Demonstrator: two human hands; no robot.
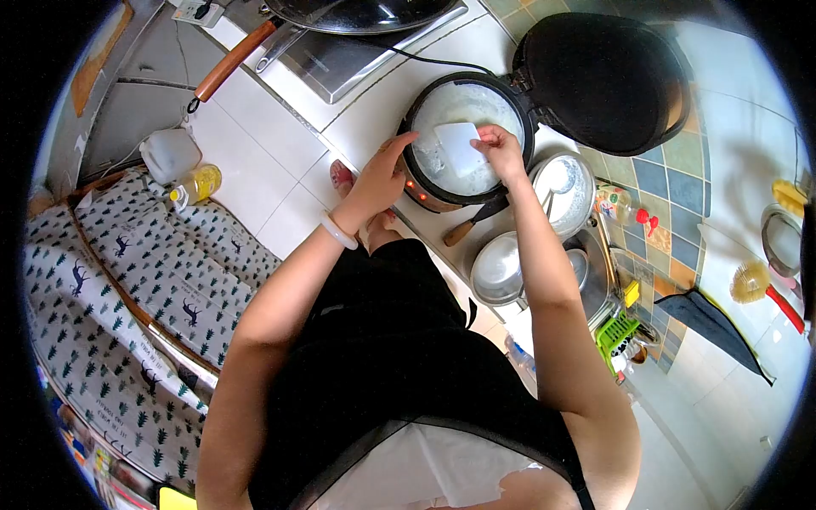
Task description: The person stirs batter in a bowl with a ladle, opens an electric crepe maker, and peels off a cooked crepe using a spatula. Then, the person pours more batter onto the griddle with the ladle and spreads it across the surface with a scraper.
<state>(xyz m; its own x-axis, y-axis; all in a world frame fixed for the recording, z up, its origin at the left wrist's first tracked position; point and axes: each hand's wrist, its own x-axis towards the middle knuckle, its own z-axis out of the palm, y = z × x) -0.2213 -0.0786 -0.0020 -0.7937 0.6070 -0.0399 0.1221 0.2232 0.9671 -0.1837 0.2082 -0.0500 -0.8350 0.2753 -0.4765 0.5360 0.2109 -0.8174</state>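
A round electric griddle (529, 140) sits on the counter with its dark lid (605, 81) swung open. Whitish batter (435, 166) is spread thinly across its cooking plate. My right hand (500, 151) pinches a flat white plastic scraper (460, 148) by its right edge, over the batter. At the griddle's left rim is my left hand (382, 177), its fingers stretched out and holding nothing. Whether its fingertips touch the rim, I cannot tell. Red lights glow on the griddle's front, beside that hand.
A metal bowl (585, 200) with a spoon in it stands right of the griddle, near another metal bowl (497, 270). A wooden-handled spatula (460, 233) lies at the counter's front. A wok (357, 15) sits on the cooktop, its handle jutting left. An oil bottle (202, 184) stands lower left.
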